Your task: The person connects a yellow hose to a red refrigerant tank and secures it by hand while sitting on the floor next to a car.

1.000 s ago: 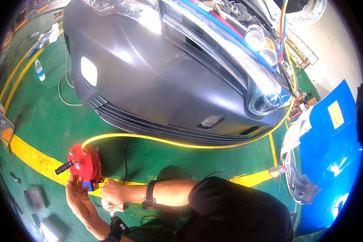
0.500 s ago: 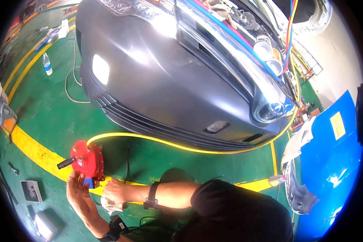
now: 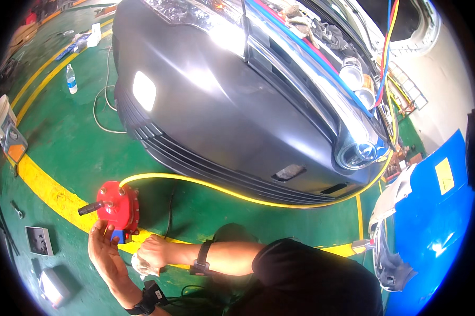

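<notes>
A red machine (image 3: 110, 206) with a round top, a black handle and a small blue part (image 3: 121, 235) at its near side stands on the floor to the left. A yellow hose (image 3: 206, 185) runs from its top off to the right. Beside the blue part, my left hand (image 3: 105, 252) is open, its fingers loosely bent and extended; whether a fingertip touches the machine I cannot tell. My right hand (image 3: 153, 252), just right of it, is closed round a crumpled whitish cloth (image 3: 142, 267).
A car with a dark grey bumper (image 3: 216, 121) fills the far side. Right of me stands a blue panel (image 3: 432, 221). On the green floor at left lie a small open box (image 3: 49, 241), a white object (image 3: 53, 287) and a metal tool (image 3: 17, 210); a bottle (image 3: 71, 80) stands farther off.
The head view has shifted slightly, so the car and floor items appear a little lower and to the right. Both hands keep nearly the same pose near the red machine.
</notes>
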`<state>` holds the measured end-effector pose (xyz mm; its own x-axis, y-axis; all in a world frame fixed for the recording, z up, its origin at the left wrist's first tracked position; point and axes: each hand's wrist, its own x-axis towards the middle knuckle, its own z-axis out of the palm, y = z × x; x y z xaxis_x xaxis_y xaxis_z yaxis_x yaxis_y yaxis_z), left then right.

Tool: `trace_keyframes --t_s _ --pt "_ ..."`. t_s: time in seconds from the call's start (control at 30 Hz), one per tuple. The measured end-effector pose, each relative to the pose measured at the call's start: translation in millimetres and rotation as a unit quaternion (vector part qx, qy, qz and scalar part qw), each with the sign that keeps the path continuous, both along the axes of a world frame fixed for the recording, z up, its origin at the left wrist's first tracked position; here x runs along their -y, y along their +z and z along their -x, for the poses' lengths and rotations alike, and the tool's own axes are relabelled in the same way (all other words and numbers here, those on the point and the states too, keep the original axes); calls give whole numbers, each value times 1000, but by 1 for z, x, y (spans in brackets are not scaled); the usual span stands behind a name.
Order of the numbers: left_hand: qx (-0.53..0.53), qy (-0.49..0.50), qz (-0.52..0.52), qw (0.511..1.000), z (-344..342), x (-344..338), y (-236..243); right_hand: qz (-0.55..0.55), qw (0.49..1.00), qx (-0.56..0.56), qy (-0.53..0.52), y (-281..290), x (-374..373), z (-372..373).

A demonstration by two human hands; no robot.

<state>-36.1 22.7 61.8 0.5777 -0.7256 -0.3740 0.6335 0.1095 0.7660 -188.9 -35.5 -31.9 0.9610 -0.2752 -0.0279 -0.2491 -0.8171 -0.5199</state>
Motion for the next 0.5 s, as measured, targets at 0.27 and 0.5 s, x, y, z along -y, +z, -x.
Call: trace_keyframes --t_s 0.27,0.5 --pt "10 -21 10 1000 -2 -2 -3 11 1000 -11 -7 2 2 -3" --pt "4 -25 7 1000 -2 0 -2 22 997 64 -23 -5 1 3"
